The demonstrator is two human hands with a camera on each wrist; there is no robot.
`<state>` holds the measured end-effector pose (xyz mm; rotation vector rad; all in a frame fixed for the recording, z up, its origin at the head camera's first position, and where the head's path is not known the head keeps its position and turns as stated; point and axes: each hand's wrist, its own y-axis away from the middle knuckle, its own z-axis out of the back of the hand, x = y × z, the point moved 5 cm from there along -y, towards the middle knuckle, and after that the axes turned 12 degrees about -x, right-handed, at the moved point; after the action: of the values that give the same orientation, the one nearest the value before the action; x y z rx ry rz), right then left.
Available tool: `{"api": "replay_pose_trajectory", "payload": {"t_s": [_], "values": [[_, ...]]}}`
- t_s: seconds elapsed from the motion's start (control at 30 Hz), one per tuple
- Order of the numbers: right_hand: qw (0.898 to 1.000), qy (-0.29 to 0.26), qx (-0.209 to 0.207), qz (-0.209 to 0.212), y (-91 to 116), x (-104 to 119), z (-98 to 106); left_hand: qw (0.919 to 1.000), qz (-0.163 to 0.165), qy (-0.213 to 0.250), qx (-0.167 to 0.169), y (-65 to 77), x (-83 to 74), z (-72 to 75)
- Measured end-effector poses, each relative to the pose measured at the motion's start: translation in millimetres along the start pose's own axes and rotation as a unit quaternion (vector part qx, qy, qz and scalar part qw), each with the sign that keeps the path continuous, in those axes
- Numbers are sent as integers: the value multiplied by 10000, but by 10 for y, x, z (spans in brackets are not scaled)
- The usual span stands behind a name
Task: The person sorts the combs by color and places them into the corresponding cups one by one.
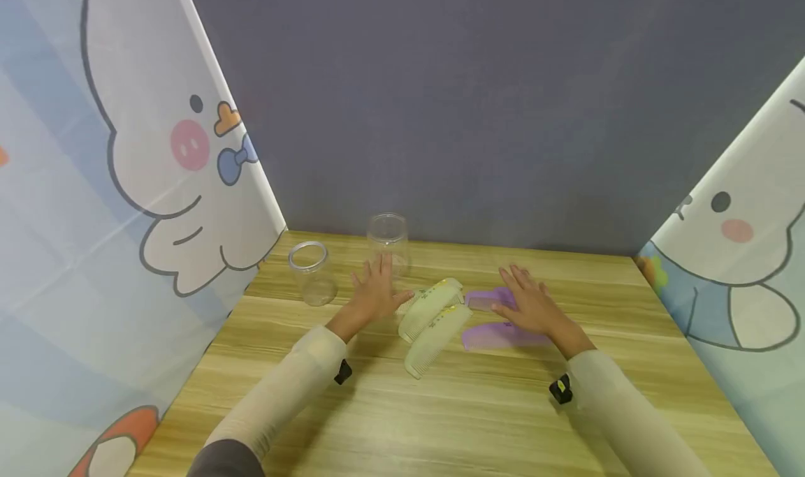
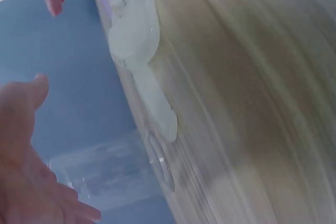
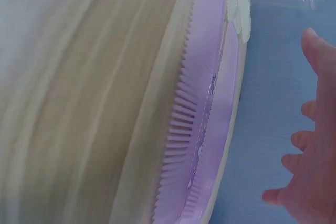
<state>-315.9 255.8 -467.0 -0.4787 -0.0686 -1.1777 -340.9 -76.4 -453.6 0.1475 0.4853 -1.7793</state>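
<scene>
My left hand (image 1: 375, 297), fingers spread and holding nothing, hovers over the table beside several pale green combs. One green comb (image 1: 438, 341) lies nearest me, a second green comb (image 1: 430, 309) overlaps behind it, and a third green comb (image 2: 155, 100) is partly hidden in the head view. My right hand (image 1: 533, 308) is spread above two purple combs and also grips nothing. The front purple comb (image 1: 497, 336) lies crosswise; the rear purple comb (image 1: 487, 298) is partly covered by the hand. In the right wrist view a gap shows between that hand and the combs.
Two clear cylindrical jars stand at the back left: a left jar (image 1: 317, 288) and a right jar (image 1: 397, 236) behind my left hand. The wood-grain table (image 1: 428, 428) meets a grey back wall (image 1: 472, 114). Cartoon-printed curtains (image 1: 50, 239) flank both sides.
</scene>
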Motion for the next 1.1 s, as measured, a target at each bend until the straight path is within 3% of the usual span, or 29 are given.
{"api": "replay_pose_trajectory", "payload": {"t_s": [0.17, 0.33, 0.5, 0.73, 1.1], "values": [[9994, -227, -36, 249, -101, 42, -24, 9936, 312, 739, -790, -95, 116, 136], [9963, -671, 11, 533, -236, 118, -92, 9742, 529, 1528, -1575, -206, 219, 233], [9944, -875, 158, 575, -366, 199, -187, 9608, 1045, 2055, -1538, -296, 314, 204], [9901, -1200, 251, 679, -483, 305, -321, 9559, 1346, 2278, -1272, -421, 313, 105], [9891, -1190, 496, 708, -641, 415, -547, 9415, 1505, 2414, -1805, -569, 370, 90]]}}
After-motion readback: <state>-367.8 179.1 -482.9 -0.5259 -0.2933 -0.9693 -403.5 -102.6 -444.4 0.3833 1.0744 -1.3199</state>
